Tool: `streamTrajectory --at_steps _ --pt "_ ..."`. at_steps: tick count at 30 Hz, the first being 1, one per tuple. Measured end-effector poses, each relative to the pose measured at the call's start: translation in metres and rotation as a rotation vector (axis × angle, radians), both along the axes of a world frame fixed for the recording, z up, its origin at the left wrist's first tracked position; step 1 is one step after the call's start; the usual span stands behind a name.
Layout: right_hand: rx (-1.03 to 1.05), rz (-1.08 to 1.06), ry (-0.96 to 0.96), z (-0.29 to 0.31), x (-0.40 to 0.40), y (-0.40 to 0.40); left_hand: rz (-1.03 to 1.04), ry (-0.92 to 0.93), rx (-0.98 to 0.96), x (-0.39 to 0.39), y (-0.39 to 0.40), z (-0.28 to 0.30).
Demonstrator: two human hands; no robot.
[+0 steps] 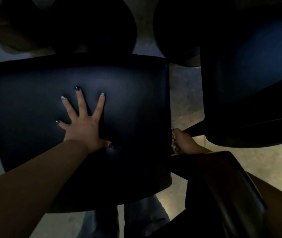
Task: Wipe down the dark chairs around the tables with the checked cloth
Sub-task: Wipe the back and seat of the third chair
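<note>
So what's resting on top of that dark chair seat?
Only the left hand, its fingers spread flat on the dark chair seat. The checked cloth is at its right edge, mostly hidden by the right hand.

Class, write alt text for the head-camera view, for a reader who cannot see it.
A left hand presses flat, fingers spread, on a dark padded chair seat, while the right hand holds a checked cloth at the seat's right edge. Another dark chair stands to the right on a pale floor.

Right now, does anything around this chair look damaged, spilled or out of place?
Nothing stands out. The left hand lies flat, fingers spread, on the dark chair seat, while the right hand holds the checked cloth against the seat's right edge. The dim light could hide small marks.
</note>
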State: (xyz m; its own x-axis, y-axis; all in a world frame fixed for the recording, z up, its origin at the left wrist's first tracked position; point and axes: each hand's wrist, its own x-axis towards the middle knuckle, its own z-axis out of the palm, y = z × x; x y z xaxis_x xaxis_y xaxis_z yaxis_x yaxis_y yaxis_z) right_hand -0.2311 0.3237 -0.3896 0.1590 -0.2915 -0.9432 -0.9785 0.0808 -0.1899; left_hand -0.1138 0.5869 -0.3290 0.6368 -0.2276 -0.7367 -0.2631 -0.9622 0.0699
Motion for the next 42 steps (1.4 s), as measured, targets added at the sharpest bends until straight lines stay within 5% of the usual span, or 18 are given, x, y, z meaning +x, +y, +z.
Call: streamTrajectory --at_steps 10,17,27,32,37,42 --pt "-0.056 -0.13 -0.287 0.007 0.104 -0.014 -0.022 -0.014 0.02 0.0 -0.001 -0.003" --pt "0.125 -0.15 -0.118 0.013 0.029 0.004 -0.012 -0.012 0.024 -0.001 -0.001 -0.004" --pt "-0.273 -0.056 -0.289 -0.005 0.16 -0.015 -0.016 -0.011 0.033 -0.001 -0.001 -0.007" --pt "-0.505 0.275 -0.487 -0.003 0.207 -0.018 -0.041 0.017 0.027 0.001 0.002 -0.006" --pt "-0.542 0.951 -0.354 0.011 0.235 -0.01 -0.053 0.034 0.041 0.006 0.003 -0.001" --pt "-0.554 1.107 -0.282 0.014 0.247 0.004 -0.193 0.049 0.051 0.016 0.011 0.004"
